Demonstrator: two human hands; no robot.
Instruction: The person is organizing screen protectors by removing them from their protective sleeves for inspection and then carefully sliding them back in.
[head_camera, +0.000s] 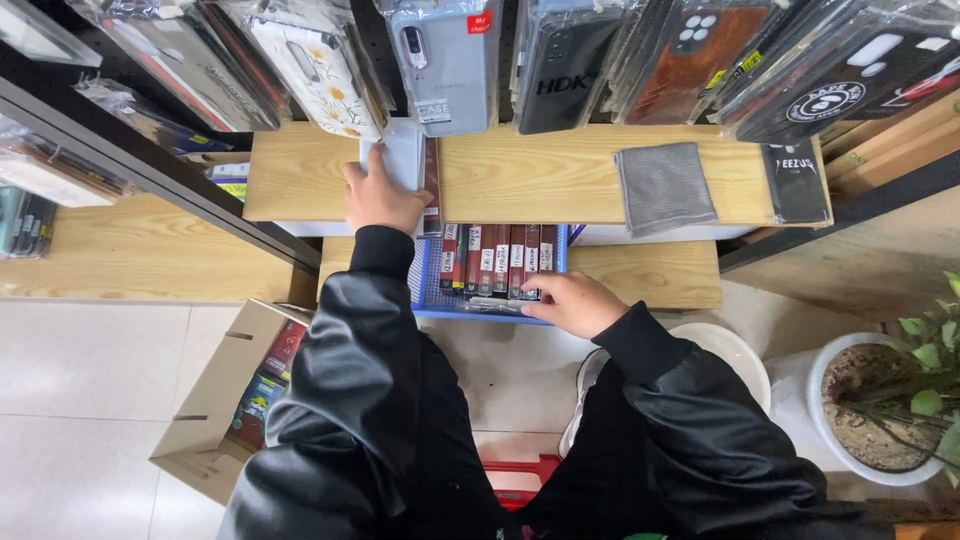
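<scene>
Right now your left hand (380, 197) lies flat on the wooden shelf (520, 175), fingers spread and pressing on a pale flat package (400, 155) that sits at the far left of that shelf; its grip is released, palm down, closing on nothing. Just beside it on the right stands a thin dark red packet (431, 185) on edge. Your right hand (572, 303) is lower and nearer, at the near rim of the blue wire basket (428, 285), fingers curled down over the near ends of the row of dark red packets (497, 258) that stand side by side inside it. You cannot tell from here whether those fingers actually pinch a packet or only rest on them. The basket sits on the lower wooden shelf (650, 275), under the upper one. On the upper shelf, to the right, lies a folded grey cloth (665, 187), and further right a black phone case (795, 180). Bagged phone cases (450, 60) hang along the far side. A cardboard box (215, 410) stands open on the floor at your left, a white plant pot (880, 410) at your right.
</scene>
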